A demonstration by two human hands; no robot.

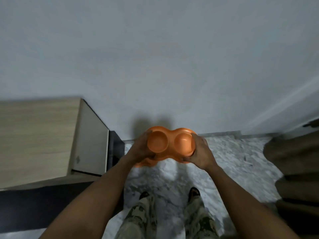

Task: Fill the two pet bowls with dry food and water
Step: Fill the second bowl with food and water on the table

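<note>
An orange plastic double pet bowl (170,144) is held in the air in front of me, above the floor and close to a pale wall. Its two round wells face me and look empty. My left hand (140,149) grips its left end. On the right end, my right hand (199,152) holds with the thumb over the rim. The bowl's lower edge is blurred. No food or water is in view.
A light wooden cabinet (43,140) stands at the left with a dark base below it. The floor (233,157) is speckled grey stone. A brown upholstered piece (296,166) sits at the right. My legs and shoes show below.
</note>
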